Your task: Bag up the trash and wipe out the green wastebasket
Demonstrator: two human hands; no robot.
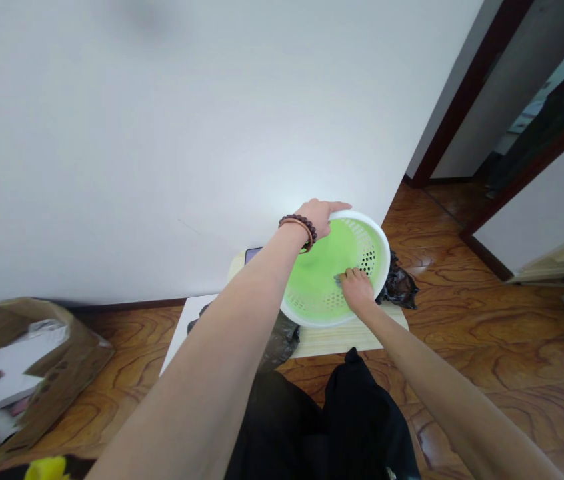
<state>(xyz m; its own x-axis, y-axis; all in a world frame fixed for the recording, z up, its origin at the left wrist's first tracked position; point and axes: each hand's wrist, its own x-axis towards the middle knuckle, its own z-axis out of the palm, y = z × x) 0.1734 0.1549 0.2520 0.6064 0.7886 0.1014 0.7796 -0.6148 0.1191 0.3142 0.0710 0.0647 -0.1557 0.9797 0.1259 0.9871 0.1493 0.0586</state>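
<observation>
A round green and white plastic colander [386,250] rests tilted over a light wood-patterned surface, its inside facing me. At its far left rim, my left hand [318,215] is closed on the edge, with one finger stretched along the rim. A beaded bracelet circles that wrist. Inside the colander, my right hand [357,288] has its fingers bent and pressed together against the green bottom. Something small and greyish shows at those fingertips, too unclear to name.
Dark plastic bags [399,285] lie at the colander's sides on the wood-patterned surface [347,341]. A device with a dark edge [251,255] is partly hidden behind my left arm. A cardboard box [69,373] stands left on the wooden floor [442,320], and a white wall rises ahead.
</observation>
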